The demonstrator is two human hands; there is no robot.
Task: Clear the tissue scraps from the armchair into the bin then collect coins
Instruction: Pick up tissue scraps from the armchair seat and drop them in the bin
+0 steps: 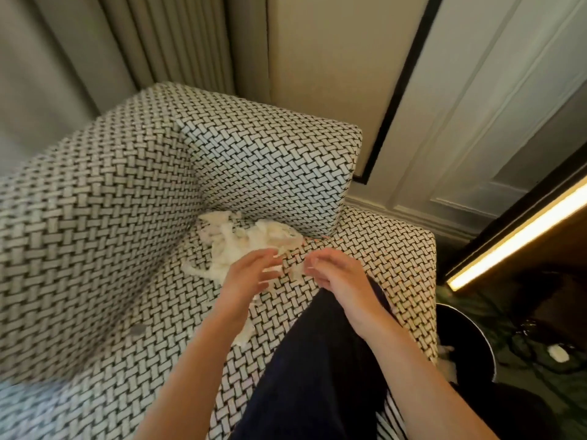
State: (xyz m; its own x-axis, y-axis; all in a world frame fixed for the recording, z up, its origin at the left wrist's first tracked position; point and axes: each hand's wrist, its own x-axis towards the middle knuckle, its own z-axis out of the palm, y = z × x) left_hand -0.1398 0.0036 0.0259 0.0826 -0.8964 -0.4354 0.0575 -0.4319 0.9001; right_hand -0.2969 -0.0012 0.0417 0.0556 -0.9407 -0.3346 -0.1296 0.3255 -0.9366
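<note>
Black-and-white woven armchair [104, 236] fills most of the view. Tissue scraps [254, 239] sit in a loose pale heap on the seat, in the far corner where the two upholstered sides meet. One loose strip [246, 333] lies on the seat nearer the camera, right beside the left forearm.

Left hand [251, 273]: fingers straight and spread, reaching over the near edge of the heap. It grips nothing. Blur, so cannot tell whether the fingertips touch the tissue.

Right hand [338, 276]: just beside the left, fingers curled inward, something pale at the fingertips. Motion blur, so cannot tell whether it pinches a scrap or holds nothing.

Grey disc [138, 329] on the upholstery to the left, well apart from the heap. Looks like a coin, too small to be sure.

Bin [470, 338]: dark, round, on the floor just beside the seat's right edge, partly hidden by it. A pale bit shows inside, near the rim.

Dark trouser leg [317, 360] lies over the seat front, between the forearms. White scrap [558, 353] on the green floor past the bin. Lit strip [514, 236] at right, curtain [178, 42] behind the chair.
</note>
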